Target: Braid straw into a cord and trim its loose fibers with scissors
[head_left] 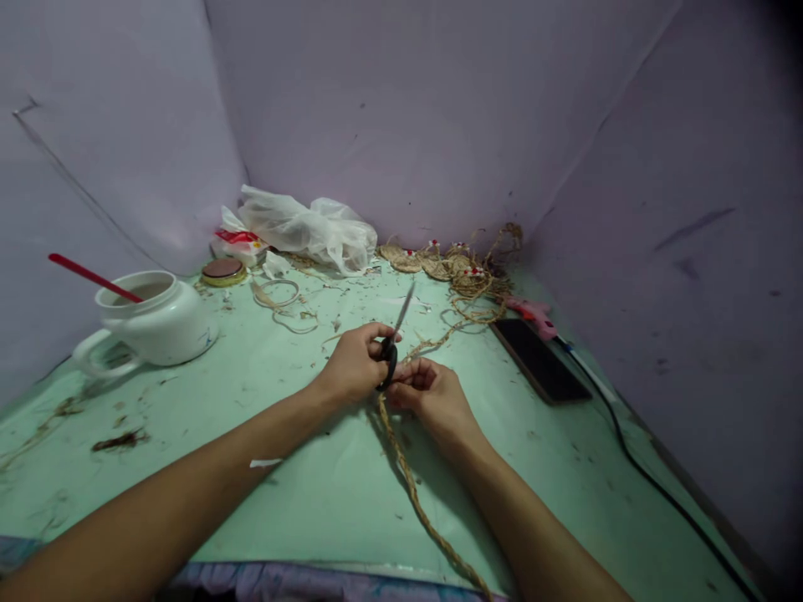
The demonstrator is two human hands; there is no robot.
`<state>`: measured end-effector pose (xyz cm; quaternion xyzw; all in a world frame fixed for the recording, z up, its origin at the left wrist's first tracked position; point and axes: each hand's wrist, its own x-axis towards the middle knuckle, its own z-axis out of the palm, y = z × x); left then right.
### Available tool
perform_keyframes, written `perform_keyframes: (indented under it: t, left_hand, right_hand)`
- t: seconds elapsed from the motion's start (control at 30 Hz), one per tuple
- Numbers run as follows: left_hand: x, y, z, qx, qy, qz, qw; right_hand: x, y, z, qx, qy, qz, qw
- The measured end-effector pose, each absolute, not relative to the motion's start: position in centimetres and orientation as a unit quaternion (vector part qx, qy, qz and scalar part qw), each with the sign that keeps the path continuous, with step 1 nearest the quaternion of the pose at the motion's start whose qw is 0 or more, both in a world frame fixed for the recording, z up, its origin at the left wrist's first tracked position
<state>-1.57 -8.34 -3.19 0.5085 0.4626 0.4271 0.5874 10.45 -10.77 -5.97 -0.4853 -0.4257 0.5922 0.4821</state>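
Note:
My left hand [359, 361] is closed around black-handled scissors [390, 361], whose blades point up and away from me. Just to the right, my right hand [434, 396] pinches a braided jute rope [405, 468]. From my fingers the rope runs down past the table's front edge, and its other part leads back toward a tangle of jute [480, 305]. Both hands almost touch over the middle of the table. The exact spot where the fingers grip the rope is partly hidden.
On the left stands a white pot-shaped mug [169, 326] with a red stick. A plastic bag [314, 230], a round tin [224, 272] and woven jute coasters [405, 259] lie along the back wall. At right are a phone [543, 359], a pink glue gun [530, 313] and its black cable [618, 426].

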Motion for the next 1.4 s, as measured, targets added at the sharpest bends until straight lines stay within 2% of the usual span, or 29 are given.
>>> perform_keyframes:
  t: [0.13, 0.23, 0.3, 0.47, 0.6, 0.7, 0.77, 0.87, 1.03, 1.13, 1.23, 1.4]
  left_hand:
    - [-1.8, -7.9, -3.3, 0.446, 0.471, 0.504, 0.570]
    - [-2.4, -7.2, -3.5, 0.376, 0.448, 0.580, 0.567]
    - [-2.7, -7.0, -3.6, 0.352, 0.428, 0.599, 0.579]
    - [-2.8, -7.0, -3.7, 0.340, 0.387, 0.598, 0.614]
    - [-2.6, -7.1, -3.8, 0.346, 0.378, 0.596, 0.618]
    - [-2.3, -7.2, -4.1, 0.322, 0.398, 0.596, 0.619]
    - [-2.0, -7.3, -4.4, 0.317, 0.422, 0.562, 0.637]
    - [-1.8, -7.4, -4.7, 0.372, 0.459, 0.486, 0.644]
    - [-4.3, -7.0, -3.9, 0.576, 0.496, 0.446, 0.473]
    - [-6.4, -7.5, -3.0, 0.763, 0.473, 0.348, 0.271]
    - [-7.3, -8.1, -2.5, 0.855, 0.422, 0.274, 0.125]
    - [-7.1, -8.3, -2.7, 0.905, 0.372, 0.203, 0.023]
  right_hand:
    - [10.4, -11.1, -5.5, -0.475, -0.401, 0.618, 0.481]
    - [10.3, -11.4, -5.1, -0.452, -0.386, 0.689, 0.414]
    - [10.3, -11.6, -4.9, -0.433, -0.378, 0.721, 0.385]
    - [10.4, -11.6, -5.2, -0.408, -0.358, 0.744, 0.390]
    - [10.2, -11.4, -5.7, -0.425, -0.371, 0.713, 0.417]
    - [10.0, -11.4, -6.0, -0.434, -0.406, 0.634, 0.495]
    - [9.9, -11.5, -6.0, -0.421, -0.449, 0.580, 0.533]
    - [10.0, -11.6, -5.6, -0.422, -0.470, 0.567, 0.529]
    - [11.4, -11.0, -4.4, -0.481, -0.392, 0.587, 0.520]
    - [12.2, -10.7, -3.8, -0.503, -0.385, 0.568, 0.526]
    - [12.8, -10.6, -3.5, -0.500, -0.397, 0.567, 0.521]
    - [13.0, -10.6, -3.2, -0.493, -0.427, 0.560, 0.511]
